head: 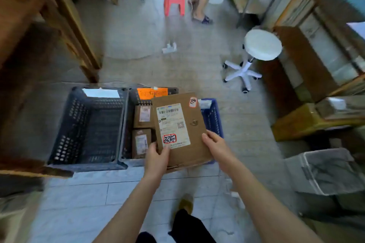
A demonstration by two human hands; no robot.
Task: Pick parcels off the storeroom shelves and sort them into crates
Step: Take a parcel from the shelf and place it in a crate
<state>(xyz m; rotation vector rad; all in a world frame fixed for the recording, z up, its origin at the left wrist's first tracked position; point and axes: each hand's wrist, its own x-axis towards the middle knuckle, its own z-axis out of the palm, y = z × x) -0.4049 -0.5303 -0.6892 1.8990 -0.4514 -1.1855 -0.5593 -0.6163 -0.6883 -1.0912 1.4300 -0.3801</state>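
Both hands grip parcel [183, 124], above crates [87, 128]

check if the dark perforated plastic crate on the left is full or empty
Empty, apart from a white sheet at its far rim: the dark perforated plastic crate shows bare mesh floor, no parcels.

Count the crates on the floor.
3. A dark empty crate on the left, a middle crate holding small parcels, and a blue crate on the right, mostly hidden behind the held parcel. Others may be hidden.

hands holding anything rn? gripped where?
Yes: a flat cardboard parcel, held by both hands at its near end, left hand at the near-left corner, right hand on the right edge.
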